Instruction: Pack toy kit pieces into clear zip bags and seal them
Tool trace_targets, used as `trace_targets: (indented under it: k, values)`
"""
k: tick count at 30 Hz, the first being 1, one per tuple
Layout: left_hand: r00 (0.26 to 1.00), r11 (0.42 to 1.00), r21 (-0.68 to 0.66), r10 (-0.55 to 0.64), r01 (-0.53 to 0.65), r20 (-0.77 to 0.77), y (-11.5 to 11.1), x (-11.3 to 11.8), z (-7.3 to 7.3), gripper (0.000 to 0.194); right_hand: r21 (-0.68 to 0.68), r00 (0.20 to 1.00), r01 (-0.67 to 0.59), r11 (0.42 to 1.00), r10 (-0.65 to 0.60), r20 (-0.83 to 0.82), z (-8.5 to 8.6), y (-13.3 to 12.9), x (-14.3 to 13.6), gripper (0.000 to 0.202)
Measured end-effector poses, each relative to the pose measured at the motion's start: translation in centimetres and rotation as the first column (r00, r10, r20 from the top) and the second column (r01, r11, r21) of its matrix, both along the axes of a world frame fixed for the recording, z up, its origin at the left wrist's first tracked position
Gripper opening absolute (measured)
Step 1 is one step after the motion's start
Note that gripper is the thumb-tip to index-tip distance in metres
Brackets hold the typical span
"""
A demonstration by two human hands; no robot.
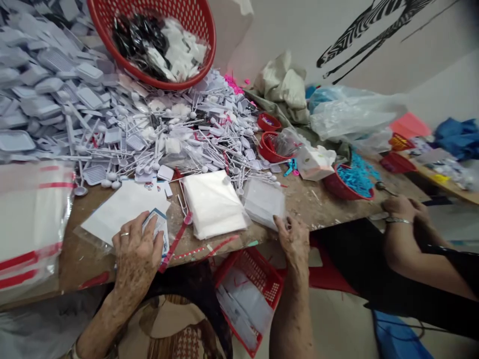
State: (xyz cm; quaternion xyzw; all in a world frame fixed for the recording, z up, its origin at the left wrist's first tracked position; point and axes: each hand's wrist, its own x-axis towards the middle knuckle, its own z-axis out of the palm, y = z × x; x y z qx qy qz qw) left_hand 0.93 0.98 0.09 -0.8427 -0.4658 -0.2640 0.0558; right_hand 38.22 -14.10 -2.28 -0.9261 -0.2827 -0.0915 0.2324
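My left hand, a ring on one finger, lies with its fingers spread over a small blue-and-white printed card. Under and beyond it is a white sheet in clear plastic. My right hand pinches the right edge of a translucent plastic packet, slightly blurred; what is inside it I cannot make out. Between the hands sits a stack of thin white plastic bags. A pink strip with a scoop-like end lies at the table edge.
Heaped white plastic trays and small white scoops cover the back. A red basket of packed pouches stands on them. Large clear bags lie left. Another red basket is below the table. A co-worker's arm is at right.
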Motion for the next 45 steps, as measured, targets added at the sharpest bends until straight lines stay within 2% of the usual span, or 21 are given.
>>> trace_targets:
  k: [3, 8, 10, 12, 14, 18, 19, 21, 24, 29, 32, 35, 38, 42, 44, 45]
  values:
    - [1.000, 1.000, 0.001, -0.024, 0.024, 0.011, -0.1, -0.4, -0.2, 0.031, 0.015, 0.999, -0.025, 1.000, 0.025, -0.033, -1.2, -0.1, 1.1, 0.081]
    - [0.995, 0.997, 0.001, -0.080, 0.080, 0.056, 0.3, -0.8, -0.4, 0.032, 0.043, 0.998, -0.065, 0.997, 0.063, 0.030, -0.6, 1.2, 1.9, 0.082]
    - [0.994, 0.997, -0.006, -0.081, 0.082, 0.072, 0.4, -0.8, -0.7, 0.032, -0.028, 0.989, -0.141, 0.990, 0.142, 0.048, -0.1, 2.3, 1.8, 0.081]
    - [0.994, 0.997, -0.028, -0.067, 0.070, 0.082, 0.6, -0.8, -1.1, 0.032, -0.158, 0.976, -0.202, 0.967, 0.212, 0.047, 0.3, 3.2, 1.5, 0.079]
    - [0.995, 0.997, -0.050, -0.051, 0.056, 0.089, 0.7, -0.8, -1.6, 0.033, -0.270, 0.971, -0.208, 0.940, 0.231, 0.057, 0.7, 3.8, 1.3, 0.071]
    - [0.995, 0.997, -0.047, -0.056, 0.060, 0.084, 0.9, -0.9, -2.2, 0.032, -0.315, 0.959, -0.226, 0.922, 0.267, 0.093, 1.6, 4.1, 1.3, 0.052]
    - [0.994, 0.997, -0.044, -0.063, 0.067, 0.085, 1.0, -0.9, -2.2, 0.031, -0.290, 0.956, -0.249, 0.924, 0.281, 0.077, 1.9, 4.1, 1.4, 0.049]
    - [0.992, 0.996, -0.048, -0.075, 0.080, 0.099, 1.1, -1.0, -2.2, 0.031, -0.128, 0.965, -0.261, 0.957, 0.260, -0.024, 2.1, 4.1, 1.8, 0.047]
    - [0.987, 0.994, -0.059, -0.078, 0.087, 0.142, 1.2, -1.0, -1.9, 0.032, 0.154, 0.953, -0.154, 0.976, 0.188, -0.237, 2.4, 4.4, 2.8, 0.052]
    - [0.968, 0.987, -0.113, -0.084, 0.113, 0.237, 0.8, -1.0, -1.3, 0.040, 0.326, 0.873, -0.038, 0.944, 0.191, -0.449, 3.3, 5.2, 4.3, 0.064]
    - [0.958, 0.981, -0.133, -0.099, 0.139, 0.269, 0.7, -1.4, -1.4, 0.040, 0.452, 0.793, 0.021, 0.892, 0.261, -0.551, 4.3, 5.6, 4.6, 0.060]
    - [0.957, 0.987, -0.068, -0.123, 0.145, 0.262, 0.7, -2.0, -1.8, 0.036, 0.582, 0.755, 0.109, 0.806, 0.314, -0.576, 5.2, 5.6, 4.6, 0.048]
    - [0.971, 0.994, 0.002, -0.104, 0.106, 0.215, 0.7, -2.4, -1.9, 0.027, 0.683, 0.788, 0.190, 0.705, 0.305, -0.535, 6.2, 4.8, 4.4, 0.037]
    - [0.984, 0.997, 0.048, -0.075, 0.068, 0.162, 0.3, -2.2, -0.7, 0.012, 0.768, 0.866, 0.231, 0.598, 0.233, -0.442, 8.3, 2.2, 3.1, 0.022]
    - [0.981, 0.996, 0.033, -0.082, 0.078, 0.177, 0.1, -2.0, 0.0, 0.008, 0.799, 0.895, 0.188, 0.571, 0.236, -0.379, 9.8, 0.9, 1.5, 0.014]
    - [0.978, 0.996, 0.021, -0.085, 0.082, 0.192, 0.0, -1.9, 0.4, 0.009, 0.804, 0.893, 0.151, 0.576, 0.270, -0.361, 10.5, 0.5, 0.4, 0.009]
